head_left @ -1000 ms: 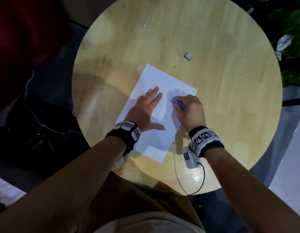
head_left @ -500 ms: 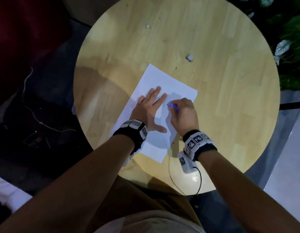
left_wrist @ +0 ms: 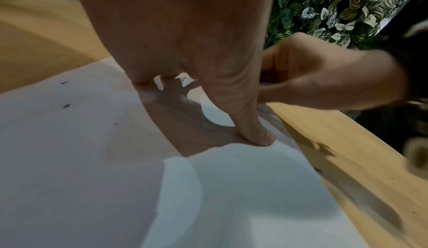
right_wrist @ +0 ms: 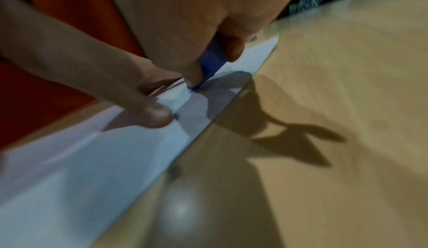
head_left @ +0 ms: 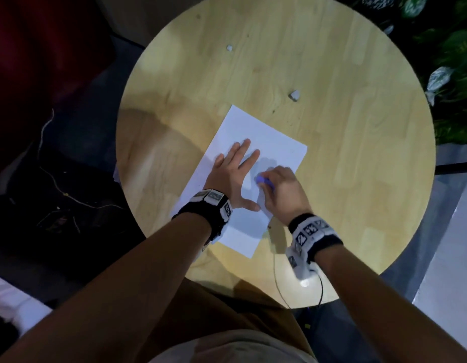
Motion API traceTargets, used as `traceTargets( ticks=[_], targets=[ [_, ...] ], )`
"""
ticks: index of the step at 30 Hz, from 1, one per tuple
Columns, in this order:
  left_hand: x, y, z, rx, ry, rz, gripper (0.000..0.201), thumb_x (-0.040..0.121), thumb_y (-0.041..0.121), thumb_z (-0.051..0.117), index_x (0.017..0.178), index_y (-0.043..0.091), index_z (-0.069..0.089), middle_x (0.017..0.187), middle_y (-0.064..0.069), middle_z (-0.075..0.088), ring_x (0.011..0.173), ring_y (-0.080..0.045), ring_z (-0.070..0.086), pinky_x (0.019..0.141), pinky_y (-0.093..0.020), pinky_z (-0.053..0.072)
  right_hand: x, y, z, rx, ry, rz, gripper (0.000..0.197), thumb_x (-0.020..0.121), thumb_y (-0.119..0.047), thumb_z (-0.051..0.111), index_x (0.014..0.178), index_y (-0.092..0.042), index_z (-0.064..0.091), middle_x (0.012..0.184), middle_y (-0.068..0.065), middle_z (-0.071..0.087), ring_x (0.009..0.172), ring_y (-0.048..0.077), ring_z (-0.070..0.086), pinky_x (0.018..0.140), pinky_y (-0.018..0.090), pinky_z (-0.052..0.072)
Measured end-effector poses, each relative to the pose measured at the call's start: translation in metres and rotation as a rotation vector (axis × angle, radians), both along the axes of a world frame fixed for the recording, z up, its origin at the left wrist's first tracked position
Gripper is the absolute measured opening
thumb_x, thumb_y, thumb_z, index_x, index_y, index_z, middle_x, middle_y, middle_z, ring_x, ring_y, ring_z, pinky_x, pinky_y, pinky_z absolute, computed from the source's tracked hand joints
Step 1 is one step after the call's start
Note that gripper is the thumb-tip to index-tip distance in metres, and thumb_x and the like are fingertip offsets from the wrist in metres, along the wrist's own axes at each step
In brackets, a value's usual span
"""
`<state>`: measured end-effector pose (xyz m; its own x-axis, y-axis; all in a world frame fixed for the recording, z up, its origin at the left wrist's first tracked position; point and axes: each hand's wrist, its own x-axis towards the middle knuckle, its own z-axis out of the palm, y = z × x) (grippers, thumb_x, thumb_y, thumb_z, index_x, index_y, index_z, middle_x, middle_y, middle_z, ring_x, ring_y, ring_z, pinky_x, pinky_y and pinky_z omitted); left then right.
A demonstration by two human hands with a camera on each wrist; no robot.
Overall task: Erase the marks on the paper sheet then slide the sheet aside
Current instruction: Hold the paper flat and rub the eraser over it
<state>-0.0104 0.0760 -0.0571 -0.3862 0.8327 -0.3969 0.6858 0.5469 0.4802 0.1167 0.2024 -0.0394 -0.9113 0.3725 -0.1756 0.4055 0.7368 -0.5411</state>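
Pinched in the curled fingers of the right hand (head_left: 278, 191) is a blue eraser (right_wrist: 212, 63), its tip down on the white paper sheet (head_left: 269, 142). Just beside it, the left hand (head_left: 233, 176) lies flat with straight fingers, pressing the sheet onto the round wooden table (head_left: 345, 158). Past the sheet, two small white scraps (head_left: 294, 95) sit on the wood. Farther off, leafy green plants (left_wrist: 336, 8) stand by the table's edge.

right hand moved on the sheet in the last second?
Yes. The right hand with the eraser slid along the sheet toward the left thumb, away from its right edge.
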Motion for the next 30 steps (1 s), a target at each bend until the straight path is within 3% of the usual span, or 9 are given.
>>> traceTargets(
  ticks=[5, 8, 10, 14, 16, 19, 21, 26, 30],
  targets=[
    [0.0, -0.001, 0.001, -0.007, 0.002, -0.004, 0.137, 0.058, 0.067, 0.086, 0.162, 0.023, 0.008, 0.169, -0.004, -0.012, 0.155, -0.026, -0.009, 0.121, -0.053, 0.007, -0.021, 0.018, -0.009, 0.072, 0.059, -0.195, 0.014, 0.087, -0.011, 0.059, 0.097, -0.008, 0.068, 0.091, 0.012, 0.061, 0.089, 0.031, 0.055, 0.075, 0.032, 0.045],
    [0.001, -0.001, 0.001, -0.001, 0.005, -0.001, 0.135, 0.059, 0.065, 0.086, 0.162, 0.026, 0.009, 0.169, -0.004, -0.012, 0.155, -0.026, -0.01, 0.121, -0.054, 0.008, 0.015, -0.02, 0.0, -0.016, 0.031, -0.048, 0.018, 0.088, -0.016, 0.055, 0.1, -0.008, 0.067, 0.093, 0.011, 0.06, 0.09, 0.028, 0.055, 0.076, 0.034, 0.048],
    [-0.001, 0.001, 0.002, -0.011, 0.006, -0.008, 0.131, 0.06, 0.065, 0.086, 0.162, 0.032, 0.009, 0.168, -0.003, -0.014, 0.155, -0.025, -0.012, 0.121, -0.053, 0.006, 0.016, -0.014, 0.002, -0.023, -0.004, 0.025, 0.02, 0.088, -0.017, 0.056, 0.102, -0.008, 0.067, 0.096, 0.011, 0.061, 0.094, 0.029, 0.055, 0.077, 0.035, 0.049],
    [0.0, 0.002, 0.002, -0.04, 0.004, -0.028, 0.131, 0.06, 0.066, 0.086, 0.161, 0.038, 0.007, 0.168, -0.004, -0.018, 0.154, -0.027, -0.014, 0.121, -0.054, 0.004, -0.017, 0.025, -0.008, 0.078, 0.061, -0.163, 0.016, 0.089, -0.016, 0.058, 0.097, -0.006, 0.068, 0.09, 0.012, 0.061, 0.089, 0.031, 0.056, 0.076, 0.03, 0.044],
    [0.001, 0.003, 0.002, -0.049, 0.006, -0.027, 0.131, 0.06, 0.066, 0.086, 0.161, 0.038, 0.007, 0.167, -0.004, -0.019, 0.154, -0.026, -0.015, 0.121, -0.055, 0.004, -0.009, 0.009, -0.01, 0.062, 0.068, -0.205, 0.016, 0.09, -0.016, 0.057, 0.098, -0.007, 0.068, 0.09, 0.011, 0.06, 0.09, 0.028, 0.055, 0.076, 0.026, 0.041],
    [0.0, 0.003, 0.003, -0.039, 0.018, -0.021, 0.129, 0.06, 0.064, 0.086, 0.161, 0.036, 0.009, 0.168, -0.004, -0.017, 0.154, -0.025, -0.014, 0.121, -0.055, 0.005, 0.022, -0.025, -0.001, -0.016, 0.024, -0.063, 0.018, 0.087, -0.014, 0.057, 0.101, -0.009, 0.067, 0.094, 0.008, 0.059, 0.091, 0.025, 0.052, 0.077, 0.025, 0.043],
    [0.0, 0.003, 0.003, -0.048, 0.019, -0.026, 0.129, 0.061, 0.064, 0.086, 0.161, 0.037, 0.008, 0.168, -0.003, -0.018, 0.154, -0.025, -0.015, 0.121, -0.054, 0.004, 0.019, -0.012, 0.001, -0.002, 0.01, 0.016, 0.018, 0.087, -0.014, 0.057, 0.1, -0.009, 0.068, 0.092, 0.008, 0.061, 0.09, 0.026, 0.052, 0.077, 0.03, 0.046],
    [0.0, 0.003, 0.003, -0.082, 0.02, -0.038, 0.13, 0.062, 0.066, 0.084, 0.16, 0.039, 0.003, 0.167, -0.002, -0.021, 0.154, -0.025, -0.017, 0.122, -0.053, 0.002, -0.015, 0.027, -0.008, 0.093, 0.075, -0.198, 0.015, 0.088, -0.01, 0.057, 0.096, -0.006, 0.069, 0.09, 0.013, 0.061, 0.089, 0.031, 0.056, 0.076, 0.031, 0.046],
    [0.001, 0.003, 0.002, -0.057, 0.019, -0.012, 0.131, 0.059, 0.067, 0.085, 0.161, 0.039, 0.007, 0.167, -0.002, -0.019, 0.154, -0.024, -0.016, 0.122, -0.053, 0.003, 0.024, -0.019, 0.006, -0.006, 0.044, -0.028, 0.017, 0.087, -0.013, 0.056, 0.098, -0.007, 0.067, 0.09, 0.01, 0.059, 0.088, 0.028, 0.054, 0.072, 0.031, 0.047]
  ],
)
